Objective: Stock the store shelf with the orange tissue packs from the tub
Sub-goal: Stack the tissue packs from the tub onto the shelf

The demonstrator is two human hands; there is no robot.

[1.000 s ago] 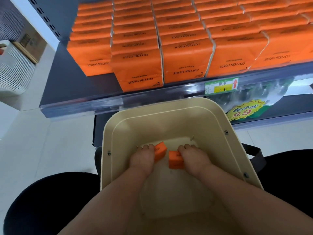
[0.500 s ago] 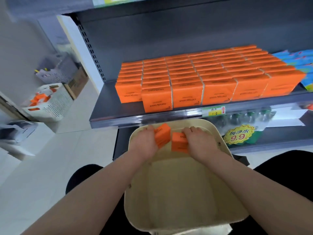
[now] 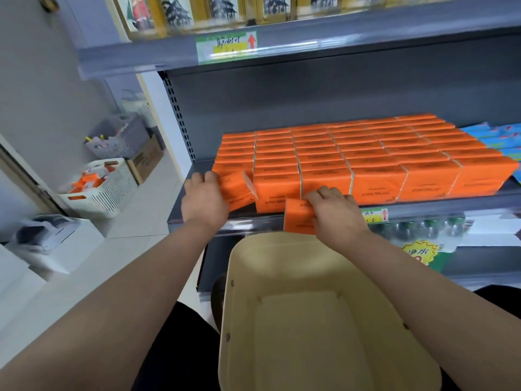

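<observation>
My left hand grips one orange tissue pack, fingers curled over its top. That pack is tilted at the left end of the front row on the grey shelf, touching the pack to its right.

My right hand is clamped on a second orange pack, fingers over the top and thumb side hidden. This pack is upright in front of the shelf's front rail, just above the far rim of the cream tub. The tub is close in front of me, below the shelf.

The stocked packs fill the shelf in close rows, running back to the rear panel. Their front faces read "COTTON TISSUE", printed upside down from my view. The pack in my right hand carries the same wording, partly covered by my fingers.

The rail carries a price tag with a red up-arrow; its figures are too blurred to read. The shelf above has a similar tag, green and yellow with a red arrow, writing illegible.

Blue packs adjoin the orange rows on the right. A yellow starburst sign hangs below, only partly legible. A white basket holding orange items stands on the floor to the left.
</observation>
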